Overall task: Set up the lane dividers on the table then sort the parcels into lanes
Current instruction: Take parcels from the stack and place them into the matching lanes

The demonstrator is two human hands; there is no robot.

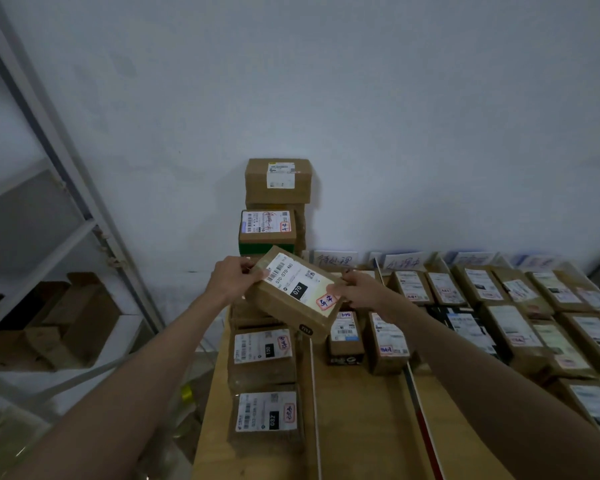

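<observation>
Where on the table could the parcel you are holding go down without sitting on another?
Bare wood shows in the lane between the white divider strip and the red-edged divider, nearer than the two small parcels. The left lane is stacked at its far end, and the right side is packed with parcels.

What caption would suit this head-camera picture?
Both hands, left hand and right hand, hold a labelled parcel above the leftmost lane.

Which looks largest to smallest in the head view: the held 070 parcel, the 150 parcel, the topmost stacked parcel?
1. 070 parcel, held in both hands, nearest the camera, so its lead is unsure.
2 and 3. 150 parcel and topmost stacked parcel: alike, unranked.
</observation>
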